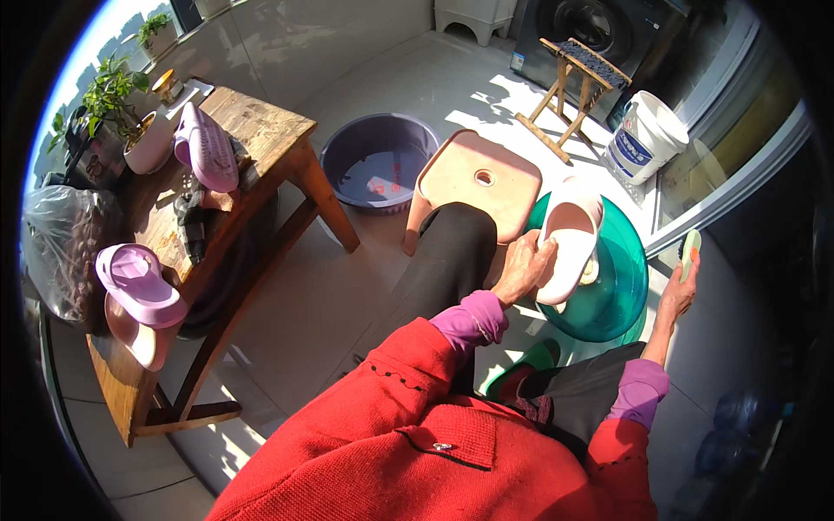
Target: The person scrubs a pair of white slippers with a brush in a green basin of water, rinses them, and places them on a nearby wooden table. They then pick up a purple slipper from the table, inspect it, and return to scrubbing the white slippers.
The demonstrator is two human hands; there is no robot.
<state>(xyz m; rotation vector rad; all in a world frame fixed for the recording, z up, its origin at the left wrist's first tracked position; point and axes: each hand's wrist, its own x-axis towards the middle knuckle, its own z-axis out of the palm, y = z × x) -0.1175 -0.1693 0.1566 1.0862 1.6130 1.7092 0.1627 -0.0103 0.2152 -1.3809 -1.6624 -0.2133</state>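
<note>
My left hand (524,267) is closed on the side of a pale pink slipper (571,236), holding it over a teal plastic basin (630,286). Part of another pale item shows in the basin beneath the slipper. Off to the right, beyond the basin's rim, my right hand (679,291) grips a small pale green scrub brush (691,252) with dark bristles on its left side. A salmon-pink plastic stool (512,178) stands just past my left knee.
At the left, a wooden bench (252,122) bears lilac slippers (143,282), a potted plant (148,143) and a stuffed plastic bag (69,252). A purple basin (382,143), folding stool (578,82), white bucket (647,139) and washing machine (565,65) stand farther back.
</note>
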